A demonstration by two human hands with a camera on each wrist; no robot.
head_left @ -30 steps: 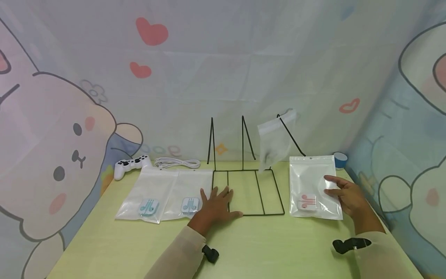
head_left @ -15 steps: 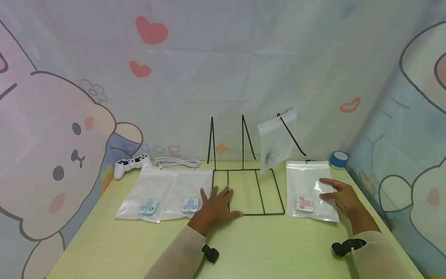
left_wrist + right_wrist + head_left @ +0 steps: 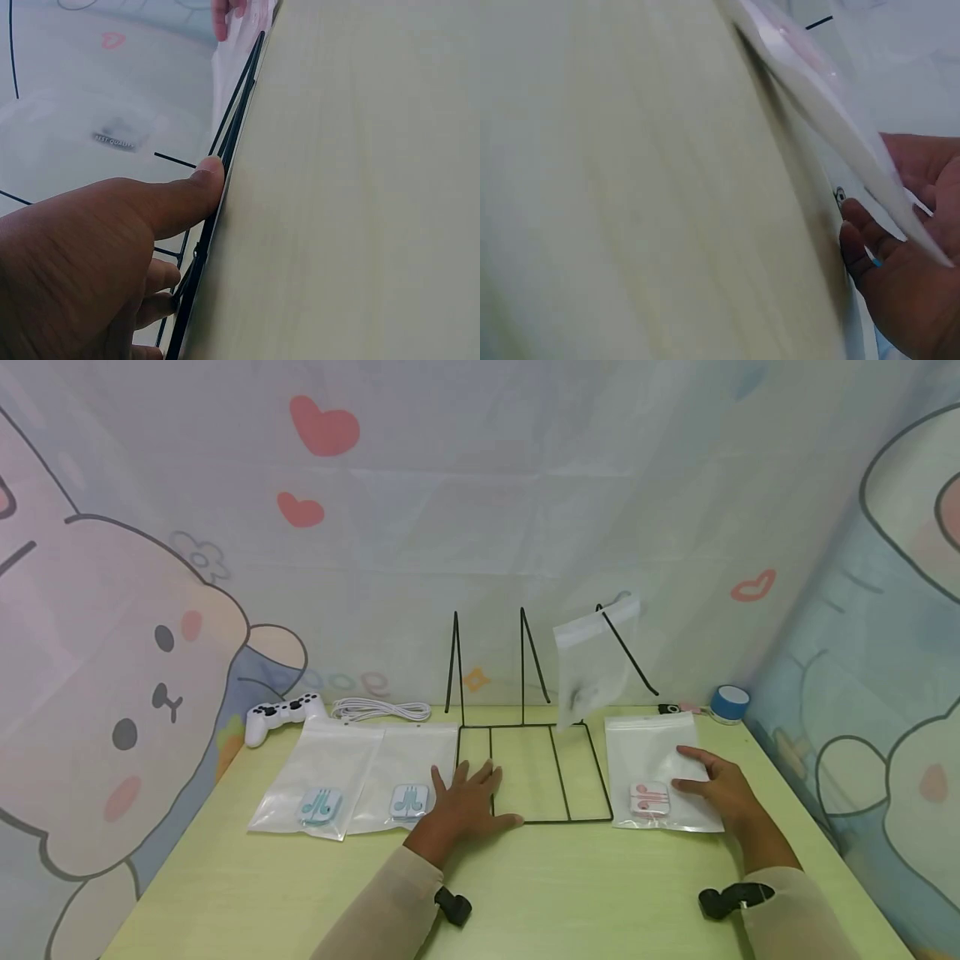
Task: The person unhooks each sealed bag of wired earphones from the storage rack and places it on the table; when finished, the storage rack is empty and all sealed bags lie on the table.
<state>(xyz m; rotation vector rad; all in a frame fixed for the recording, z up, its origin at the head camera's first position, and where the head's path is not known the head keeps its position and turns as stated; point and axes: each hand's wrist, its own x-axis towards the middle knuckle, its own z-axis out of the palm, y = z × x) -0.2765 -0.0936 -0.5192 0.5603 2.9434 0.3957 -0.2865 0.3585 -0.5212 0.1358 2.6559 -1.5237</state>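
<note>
Spread fingers of my left hand rest on the left part of the black wire rack's base; in the left wrist view its thumb lies along the front wire. My right hand grips the right edge of a clear zip bag, which has a white earphone case with red earphones inside. In the right wrist view this bag passes between the digits and tilts clear of the tabletop. Another zip bag hangs on the rack's right prong; its contents are unclear.
Two zip bags with blue-green earphones, one at far left and one beside the rack, lie on the table. A white game controller and coiled white cable sit behind them. A blue-sided roll and small black item stand back right.
My right hand has shifted the bag with red earphones leftward, closer to the rack, uncovering the small black item and more of the blue-sided roll. My left hand has stayed still.
</note>
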